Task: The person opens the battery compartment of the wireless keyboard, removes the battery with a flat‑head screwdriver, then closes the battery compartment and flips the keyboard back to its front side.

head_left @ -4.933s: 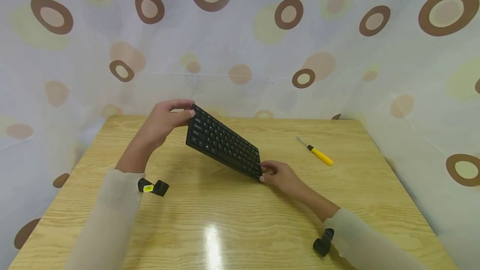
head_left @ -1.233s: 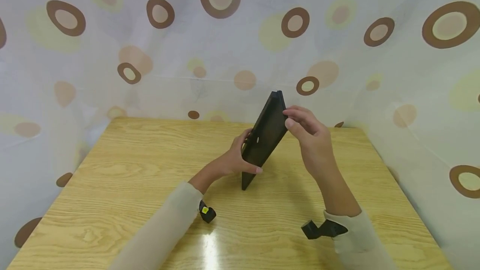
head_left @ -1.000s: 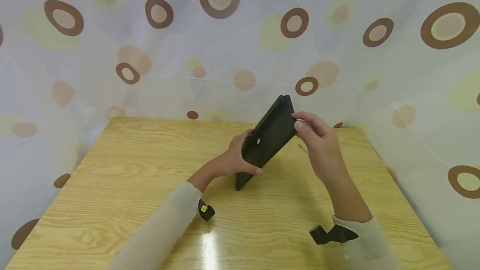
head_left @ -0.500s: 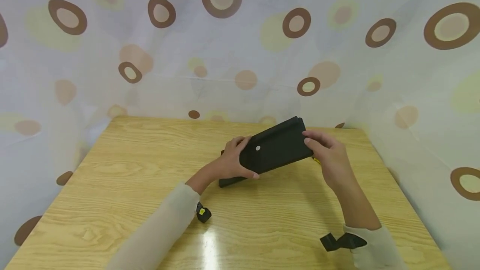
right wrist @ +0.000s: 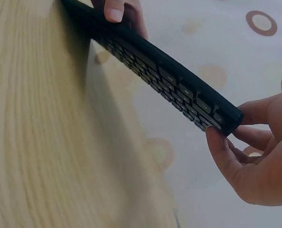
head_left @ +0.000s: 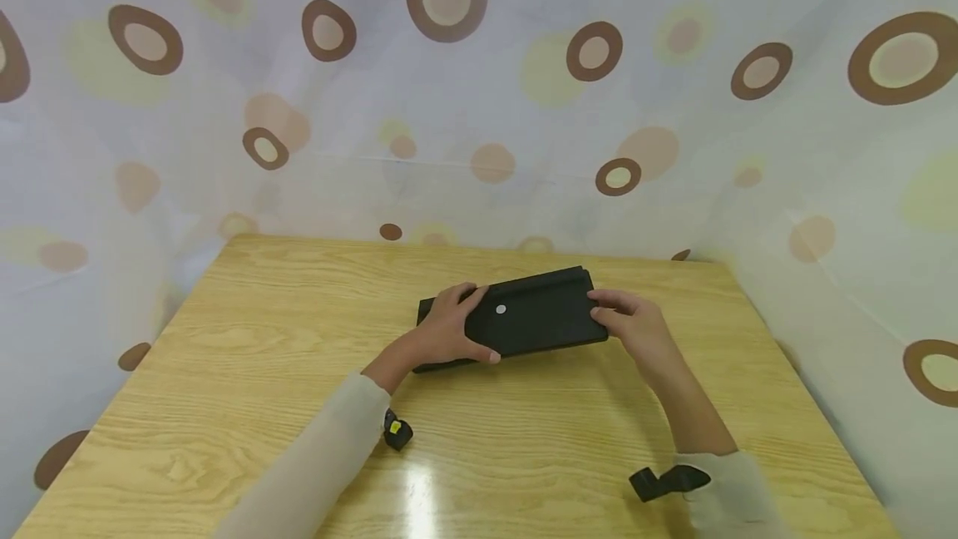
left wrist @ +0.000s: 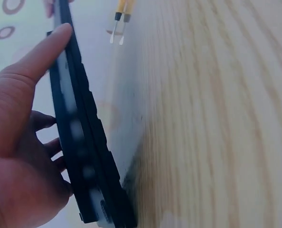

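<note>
A slim black keyboard [head_left: 542, 314] is held just over the table, its underside up with a white round spot on it. My left hand [head_left: 449, 329] spans its left half, thumb at the near edge and fingers at the far edge. At the right end, my right hand [head_left: 636, 327] pinches the short side. Seen from the right wrist, the keys of the keyboard [right wrist: 179, 92] face down towards the wood, and the right hand [right wrist: 262, 147] grips its corner. The left wrist view shows the left thumb along the edge of the keyboard [left wrist: 79, 118].
A yellow-handled screwdriver [left wrist: 119, 14] lies beyond the keyboard in the left wrist view; the head view does not show it. The wooden table [head_left: 247, 406] ends at a patterned curtain [head_left: 486, 106] behind and on both sides.
The keyboard, keys towards me at first, has been turned over, swung from steeply tilted to nearly level, and lowered. My left hand shifted onto its underside; the right hand came down with its end.
</note>
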Motion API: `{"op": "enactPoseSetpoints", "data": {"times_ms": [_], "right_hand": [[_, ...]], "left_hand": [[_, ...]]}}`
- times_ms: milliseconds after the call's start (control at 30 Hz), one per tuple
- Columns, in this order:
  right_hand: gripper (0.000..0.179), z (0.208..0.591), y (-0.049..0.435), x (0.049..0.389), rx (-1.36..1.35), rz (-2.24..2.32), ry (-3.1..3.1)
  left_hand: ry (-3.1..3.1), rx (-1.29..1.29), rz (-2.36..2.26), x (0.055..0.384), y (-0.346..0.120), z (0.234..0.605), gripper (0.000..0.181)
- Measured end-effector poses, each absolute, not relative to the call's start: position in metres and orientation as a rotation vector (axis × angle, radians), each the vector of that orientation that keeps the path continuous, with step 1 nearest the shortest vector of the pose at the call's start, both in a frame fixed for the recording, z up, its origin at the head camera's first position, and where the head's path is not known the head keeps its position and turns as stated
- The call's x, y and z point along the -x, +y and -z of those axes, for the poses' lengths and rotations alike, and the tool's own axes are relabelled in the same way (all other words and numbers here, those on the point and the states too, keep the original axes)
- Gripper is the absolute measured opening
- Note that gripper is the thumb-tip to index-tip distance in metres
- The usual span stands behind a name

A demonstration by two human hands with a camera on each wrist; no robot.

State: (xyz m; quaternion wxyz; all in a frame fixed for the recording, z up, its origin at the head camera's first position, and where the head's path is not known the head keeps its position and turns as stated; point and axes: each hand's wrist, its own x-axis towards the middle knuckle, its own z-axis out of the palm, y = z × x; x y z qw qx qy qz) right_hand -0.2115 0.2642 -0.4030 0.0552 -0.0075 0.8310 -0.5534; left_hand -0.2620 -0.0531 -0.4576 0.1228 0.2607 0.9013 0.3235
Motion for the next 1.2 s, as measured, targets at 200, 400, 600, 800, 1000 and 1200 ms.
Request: {"op": "enactPoseSetpoints", "data": {"times_ms": [200, 400, 600, 800, 1000, 1200], "right_hand": [[0.044, 0.425, 0.261, 0.219, 0.078, 1.552, 2.537], [0.041, 0.442, 0.257, 0.222, 0.101, 1.491, 2.547], [0.038, 0.455, 0.251, 0.223, 0.089, 1.362, 2.612], [0.034, 0.462, 0.248, 0.223, 0.083, 1.279, 2.662], [0.032, 0.462, 0.244, 0.222, 0.094, 1.194, 2.726], [0.03, 0.46, 0.241, 0.222, 0.106, 1.074, 2.797]], "left_hand": [[2.691, -0.751, -0.781, 0.262, -0.061, 0.46, 0.114], [2.722, -0.747, -0.674, 0.26, -0.066, 0.459, 0.112], [2.72, -0.731, -0.611, 0.257, -0.068, 0.461, 0.111], [2.725, -0.731, -0.573, 0.257, -0.069, 0.464, 0.111], [2.749, -0.732, -0.515, 0.257, -0.069, 0.466, 0.111], [2.732, -0.724, -0.54, 0.258, -0.068, 0.466, 0.111]]}}
